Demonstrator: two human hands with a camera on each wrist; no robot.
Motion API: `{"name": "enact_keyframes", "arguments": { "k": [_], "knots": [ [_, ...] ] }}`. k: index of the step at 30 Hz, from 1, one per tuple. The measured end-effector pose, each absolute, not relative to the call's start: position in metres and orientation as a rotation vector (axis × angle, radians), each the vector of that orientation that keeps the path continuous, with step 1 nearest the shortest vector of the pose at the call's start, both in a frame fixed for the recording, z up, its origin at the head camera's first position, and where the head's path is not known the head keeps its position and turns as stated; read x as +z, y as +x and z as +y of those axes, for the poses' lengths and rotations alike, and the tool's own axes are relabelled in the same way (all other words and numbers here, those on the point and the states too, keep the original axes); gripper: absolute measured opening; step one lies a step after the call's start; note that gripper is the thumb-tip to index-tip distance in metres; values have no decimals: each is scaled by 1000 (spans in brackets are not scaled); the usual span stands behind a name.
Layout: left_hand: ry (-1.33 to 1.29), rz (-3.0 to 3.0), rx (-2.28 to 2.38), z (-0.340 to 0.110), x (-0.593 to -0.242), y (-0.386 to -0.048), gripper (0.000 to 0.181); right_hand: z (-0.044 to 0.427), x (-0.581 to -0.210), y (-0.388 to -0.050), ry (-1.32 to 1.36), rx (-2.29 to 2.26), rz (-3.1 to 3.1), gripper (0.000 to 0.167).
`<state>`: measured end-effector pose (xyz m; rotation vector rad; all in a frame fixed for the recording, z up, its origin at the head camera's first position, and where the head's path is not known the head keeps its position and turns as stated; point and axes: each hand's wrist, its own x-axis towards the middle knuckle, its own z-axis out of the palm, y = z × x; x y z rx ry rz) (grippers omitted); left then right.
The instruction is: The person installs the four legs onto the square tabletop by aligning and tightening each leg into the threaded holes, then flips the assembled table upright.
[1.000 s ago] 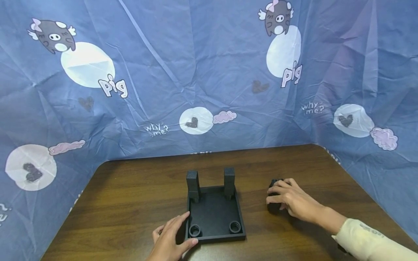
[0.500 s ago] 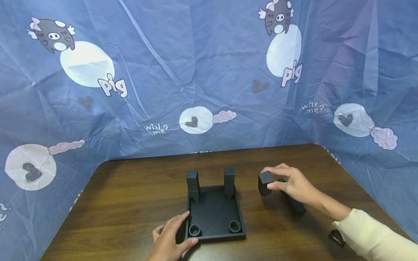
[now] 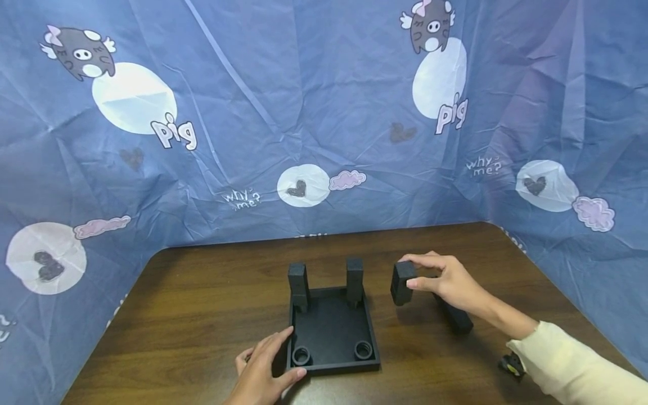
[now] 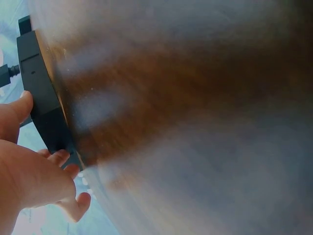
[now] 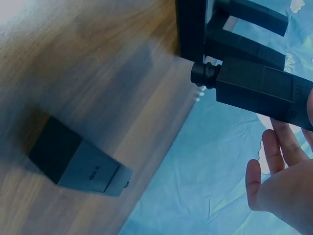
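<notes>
A black square tray-like tabletop (image 3: pixel 331 329) lies with its raised rim facing up. Two black square legs (image 3: pixel 297 281) stand upright at its back corners, and threaded sockets (image 3: pixel 363 350) show at its front corners. My left hand (image 3: pixel 263 368) rests at the front left corner, fingers against the left side and thumb at the front edge. To the right of the tabletop, my right hand (image 3: pixel 450 278) pinches another black leg (image 3: pixel 403 284) above the table; the right wrist view shows its threaded end (image 5: pixel 204 75) pointing away from the hand.
One more black leg (image 3: pixel 458 318) lies on the wooden table (image 3: pixel 212 304) below my right hand. A blue patterned cloth (image 3: pixel 324 112) hangs around the back and sides. By the right sleeve (image 3: pixel 562 360) is a small black item (image 3: pixel 512 365) with a yellow mark.
My right hand has lifted a leg off the table and moved it left toward the tabletop, uncovering the other leg. The left hand has stayed in place.
</notes>
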<state>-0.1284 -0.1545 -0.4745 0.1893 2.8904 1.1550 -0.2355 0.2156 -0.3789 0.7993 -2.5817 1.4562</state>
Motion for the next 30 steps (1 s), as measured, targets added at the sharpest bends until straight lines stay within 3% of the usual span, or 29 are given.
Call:
{"name": "enact_keyframes", "arguments": {
  "k": [30],
  "knots": [
    [181,2883,1145,-153,-473,-128,76,163,-382,-202,888,1713,-2661,43]
  ]
}}
